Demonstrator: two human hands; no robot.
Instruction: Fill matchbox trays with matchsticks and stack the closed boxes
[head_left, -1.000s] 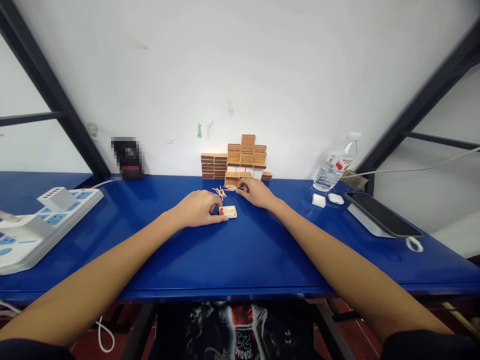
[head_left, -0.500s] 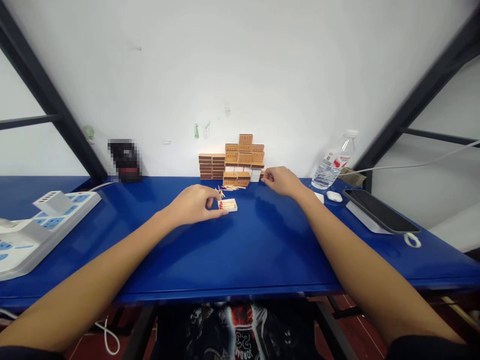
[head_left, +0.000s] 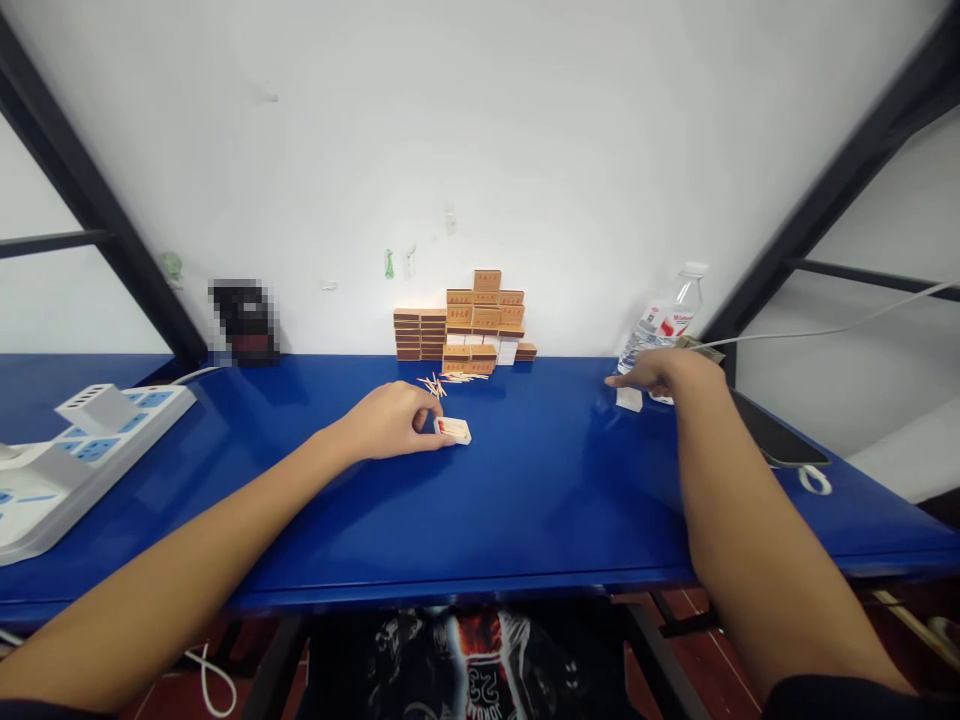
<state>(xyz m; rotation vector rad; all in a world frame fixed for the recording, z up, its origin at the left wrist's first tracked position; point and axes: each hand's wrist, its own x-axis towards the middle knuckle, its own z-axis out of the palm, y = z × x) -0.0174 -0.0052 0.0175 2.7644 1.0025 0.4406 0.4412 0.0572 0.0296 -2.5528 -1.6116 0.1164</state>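
My left hand (head_left: pixel 397 418) grips a white matchbox tray (head_left: pixel 453 430) by its left end, thumb in front and fingers behind. Several red-tipped matches lie in the tray. My right hand (head_left: pixel 651 370) is over at the right, in front of the water bottle, holding nothing that I can see. Its index finger stretches left above a small white box-like piece (head_left: pixel 628 399); I cannot tell if they touch. Loose matches (head_left: pixel 457 378) lie behind the tray. Against the wall stands a stack of orange matchboxes (head_left: pixel 486 316), with a single matchbox (head_left: pixel 526 352) at its right foot.
A tilted water bottle (head_left: pixel 664 322) leans near the wall at right, partly behind my right hand. A dark phone (head_left: pixel 780 430) and a white ring (head_left: pixel 814 480) lie farther right. At left are a white power strip (head_left: pixel 112 440) and a blurred dark object (head_left: pixel 251 322) on the blue table (head_left: pixel 465 530).
My right hand has left the matchbox at the stack's right foot and moved right, to the white piece by the bottle. My left hand has brought the tray slightly nearer.
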